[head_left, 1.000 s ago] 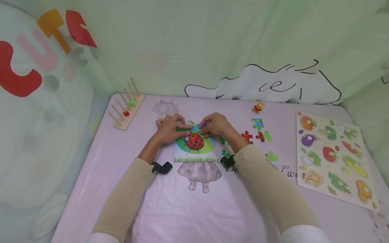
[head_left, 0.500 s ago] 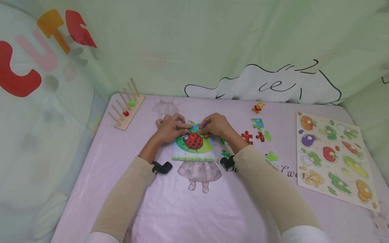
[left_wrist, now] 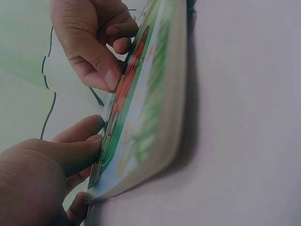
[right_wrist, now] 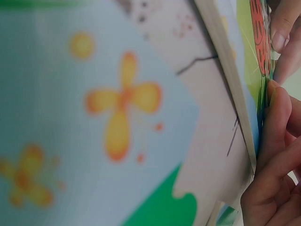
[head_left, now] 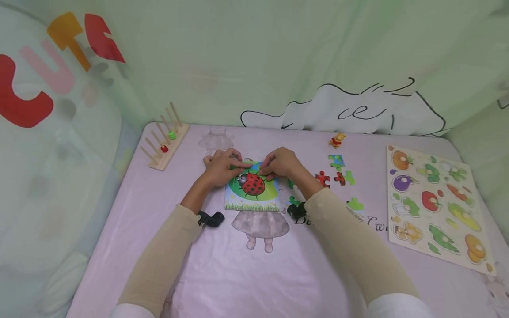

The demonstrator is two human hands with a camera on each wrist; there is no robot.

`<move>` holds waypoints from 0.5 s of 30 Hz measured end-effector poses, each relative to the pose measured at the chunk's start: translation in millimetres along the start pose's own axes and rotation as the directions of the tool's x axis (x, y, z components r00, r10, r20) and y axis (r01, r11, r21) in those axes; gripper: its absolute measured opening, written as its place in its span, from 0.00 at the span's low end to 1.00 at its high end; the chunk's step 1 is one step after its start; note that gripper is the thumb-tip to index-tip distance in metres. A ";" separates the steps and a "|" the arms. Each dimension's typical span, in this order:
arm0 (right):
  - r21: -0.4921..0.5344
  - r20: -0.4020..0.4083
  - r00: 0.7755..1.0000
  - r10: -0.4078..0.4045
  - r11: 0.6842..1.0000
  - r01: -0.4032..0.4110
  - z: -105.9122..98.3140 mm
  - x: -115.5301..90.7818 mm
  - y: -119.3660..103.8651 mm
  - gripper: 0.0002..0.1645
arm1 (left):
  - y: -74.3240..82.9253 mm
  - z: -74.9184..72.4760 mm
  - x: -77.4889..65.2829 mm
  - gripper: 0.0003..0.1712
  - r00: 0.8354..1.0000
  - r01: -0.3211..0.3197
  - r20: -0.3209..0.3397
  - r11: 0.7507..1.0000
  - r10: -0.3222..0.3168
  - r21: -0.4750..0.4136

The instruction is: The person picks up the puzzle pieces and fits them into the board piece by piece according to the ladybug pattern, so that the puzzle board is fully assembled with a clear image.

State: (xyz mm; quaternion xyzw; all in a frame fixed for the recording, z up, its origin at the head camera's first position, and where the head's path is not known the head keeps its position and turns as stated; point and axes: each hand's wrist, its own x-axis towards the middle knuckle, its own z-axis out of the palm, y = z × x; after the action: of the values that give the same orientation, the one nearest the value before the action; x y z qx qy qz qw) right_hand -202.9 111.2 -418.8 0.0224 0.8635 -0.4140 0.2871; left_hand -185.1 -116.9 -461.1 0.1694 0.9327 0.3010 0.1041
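Observation:
A ladybug puzzle board (head_left: 252, 194) lies on the pink table cover (head_left: 238, 274). Both hands are at its far edge. My left hand (head_left: 219, 168) holds the top left corner, one finger stretched across the picture. In the left wrist view my left hand (left_wrist: 42, 179) has fingers above and below the board (left_wrist: 150, 108), pinching its rim. My right hand (head_left: 279, 163) has curled fingers on the top right part, and there the thumb of the right hand (left_wrist: 89, 33) presses the ladybug picture. In the right wrist view my right hand (right_wrist: 277, 179) wraps the board's edge (right_wrist: 244, 61).
Loose puzzle pieces (head_left: 323, 179) lie right of the board, with a small bear figure (head_left: 337, 141) behind them. A fruit peg board (head_left: 437, 207) lies at the right edge. A wooden peg rack (head_left: 164, 145) stands at the back left. A green curtain (head_left: 254, 62) closes the back.
The puzzle board has slid slightly to the left under the hands. Both hands stay at its far edge.

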 end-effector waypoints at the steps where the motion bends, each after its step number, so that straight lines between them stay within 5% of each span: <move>1: 0.001 0.005 1.000 0.000 1.000 0.000 -0.1 0.3 -0.1 0.08 | -0.6 0.0 0.0 0.14 1.000 0.000 0.001 1.000 0.000 0.002; 15: -0.020 -0.005 0.997 -0.078 0.997 0.078 -4.1 -6.2 6.3 0.11 | -1.1 1.0 -0.3 0.14 1.000 -0.009 0.002 1.000 0.009 0.011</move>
State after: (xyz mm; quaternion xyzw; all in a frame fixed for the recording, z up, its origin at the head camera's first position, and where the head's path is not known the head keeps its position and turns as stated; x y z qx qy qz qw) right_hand -198.0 119.6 -418.1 -0.0129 0.8686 -0.4164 0.2683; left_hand -184.7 -117.3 -462.5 0.1745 0.9334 0.2961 0.1030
